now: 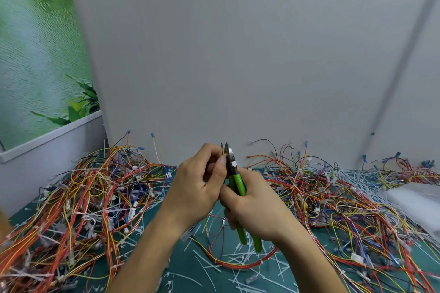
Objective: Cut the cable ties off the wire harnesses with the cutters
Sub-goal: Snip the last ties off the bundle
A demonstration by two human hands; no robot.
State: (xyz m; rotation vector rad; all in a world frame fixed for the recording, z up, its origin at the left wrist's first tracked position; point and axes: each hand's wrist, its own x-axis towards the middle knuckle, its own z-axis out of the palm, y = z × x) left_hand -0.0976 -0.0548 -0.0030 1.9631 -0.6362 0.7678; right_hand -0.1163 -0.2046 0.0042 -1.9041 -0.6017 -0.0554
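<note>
Head view: above the middle of the green worktop [181, 266], the right hand [257, 207] grips green-handled steel cutters [234, 173] (blades up). The left hand [192, 185] pinches thin yellow wires [223, 153] at the blades. Tangled multicoloured wire harnesses [90, 192] heap towards both side edges.

table [183, 266] green, carrying everything | left heap of wire harnesses [90, 197] lying tangled | right heap [345, 197] sprawling likewise | cut cable ties [240, 257] lying scattered between | white sheet [414, 200] resting at right edge
</note>
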